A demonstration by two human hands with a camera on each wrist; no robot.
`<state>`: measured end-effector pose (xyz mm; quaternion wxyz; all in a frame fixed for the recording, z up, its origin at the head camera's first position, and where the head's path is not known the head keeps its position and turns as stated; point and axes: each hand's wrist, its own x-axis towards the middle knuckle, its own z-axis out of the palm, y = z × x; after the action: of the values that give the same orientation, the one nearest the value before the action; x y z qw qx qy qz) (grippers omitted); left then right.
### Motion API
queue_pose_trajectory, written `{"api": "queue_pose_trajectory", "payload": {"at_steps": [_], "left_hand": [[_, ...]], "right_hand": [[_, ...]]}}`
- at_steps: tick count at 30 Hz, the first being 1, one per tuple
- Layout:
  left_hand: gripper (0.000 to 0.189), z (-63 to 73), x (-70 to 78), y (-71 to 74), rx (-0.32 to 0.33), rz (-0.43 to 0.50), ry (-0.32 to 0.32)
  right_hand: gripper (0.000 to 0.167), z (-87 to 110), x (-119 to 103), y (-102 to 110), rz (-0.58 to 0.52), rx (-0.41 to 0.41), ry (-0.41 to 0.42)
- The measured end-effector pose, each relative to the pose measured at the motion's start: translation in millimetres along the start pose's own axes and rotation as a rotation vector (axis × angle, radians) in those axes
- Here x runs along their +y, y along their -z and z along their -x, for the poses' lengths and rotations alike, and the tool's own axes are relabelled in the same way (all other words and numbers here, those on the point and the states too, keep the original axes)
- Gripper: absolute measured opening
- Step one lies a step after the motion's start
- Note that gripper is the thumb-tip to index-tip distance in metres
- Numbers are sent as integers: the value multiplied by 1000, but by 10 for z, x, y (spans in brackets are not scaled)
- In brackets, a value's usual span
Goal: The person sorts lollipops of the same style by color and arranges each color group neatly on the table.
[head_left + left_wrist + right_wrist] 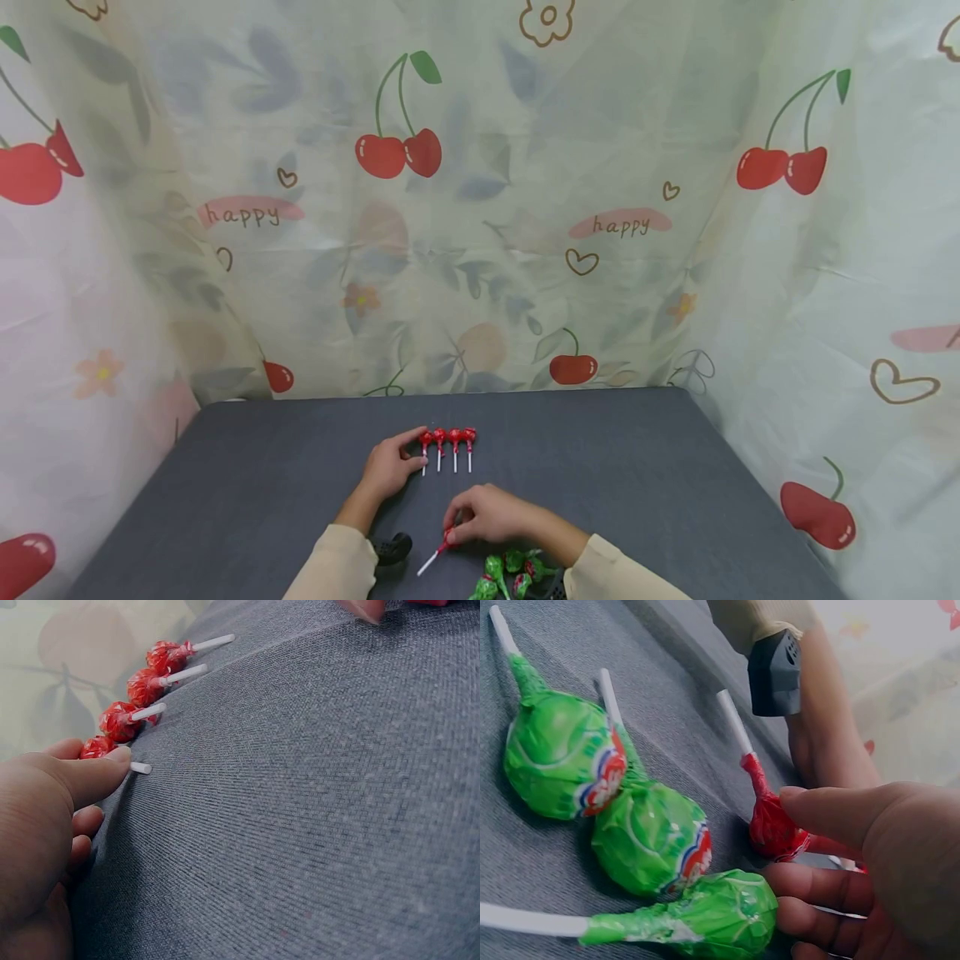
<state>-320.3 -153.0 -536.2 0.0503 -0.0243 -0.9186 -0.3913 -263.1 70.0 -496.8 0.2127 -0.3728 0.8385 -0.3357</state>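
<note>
Several red-wrapped lollipops (454,437) lie in a row near the table's far side, their white sticks toward me. My left hand (388,467) pinches the leftmost red lollipop (97,747), index finger by its head and thumb across it near the stick; the thumb hides part of it. Closer to me, my right hand (491,514) holds another red lollipop (774,825) between thumb and fingers, its white stick pointing down-left in the head view. Beside the right hand lie green lollipops (652,836); one touches or nearly touches its fingers in the right wrist view.
Several green-wrapped lollipops (493,568) are bunched at the near edge of the dark grey table (300,483), partly under the right forearm. A patterned curtain (480,275) surrounds the table at the back and sides. Black wrist devices (393,549) sit on both wrists.
</note>
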Motion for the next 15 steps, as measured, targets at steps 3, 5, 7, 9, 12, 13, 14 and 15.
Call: {"api": "queue_pose_trajectory", "payload": {"at_steps": [3, 5, 7, 9, 12, 13, 14, 15], "left_hand": [[51, 0, -2, -3, 4, 2, 2], [51, 0, -7, -4, 3, 5, 7], [51, 0, -12, -5, 2, 5, 2], [51, -1, -16, -7, -3, 7, 0], [51, -3, -22, -8, -9, 9, -2], [51, -5, -23, -8, -11, 10, -3], [51, -6, -24, -7, -10, 9, -5], [51, -8, -24, -7, -11, 10, -4]], "right_hand": [[8, 10, -12, -17, -11, -9, 2], [8, 15, -6, -21, -6, -13, 13], [8, 18, 6, -13, -7, -21, 26], [8, 19, 27, 8, -10, -25, 40], [10, 12, 67, 65, -15, -27, 41], [11, 10, 78, 90, -15, -24, 36], [12, 9, 92, 116, -14, -19, 28], [13, 9, 107, 142, -7, -12, 21]]}}
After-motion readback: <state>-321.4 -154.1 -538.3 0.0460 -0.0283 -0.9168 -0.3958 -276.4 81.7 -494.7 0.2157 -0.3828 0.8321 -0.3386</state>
